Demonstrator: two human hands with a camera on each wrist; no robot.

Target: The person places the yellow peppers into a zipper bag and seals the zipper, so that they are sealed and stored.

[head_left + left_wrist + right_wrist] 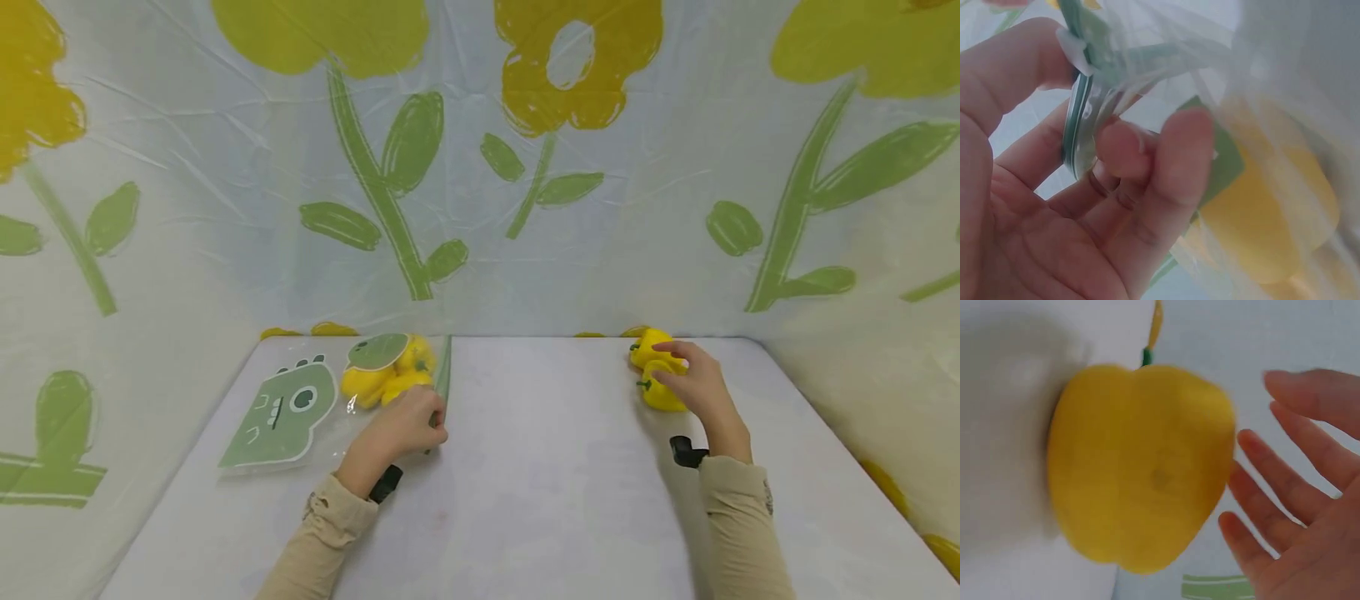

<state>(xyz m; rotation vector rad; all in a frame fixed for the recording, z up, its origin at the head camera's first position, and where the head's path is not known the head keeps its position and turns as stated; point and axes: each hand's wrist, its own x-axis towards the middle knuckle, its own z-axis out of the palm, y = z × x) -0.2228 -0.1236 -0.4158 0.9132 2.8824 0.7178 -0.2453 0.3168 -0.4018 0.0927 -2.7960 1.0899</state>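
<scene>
The left hand (401, 425) holds the green edge (443, 371) of a clear bag (307, 425) with yellow peppers (365, 386) inside. The right hand (705, 392), fingers wide, is by two peppers (663, 398) near the table's far edge. The table (540, 467) stretches wide between the hands.

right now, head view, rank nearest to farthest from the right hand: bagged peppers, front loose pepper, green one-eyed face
1. Front loose pepper, beside the right hand.
2. Bagged peppers, left of centre.
3. Green one-eyed face, leftmost, on the bag.
</scene>
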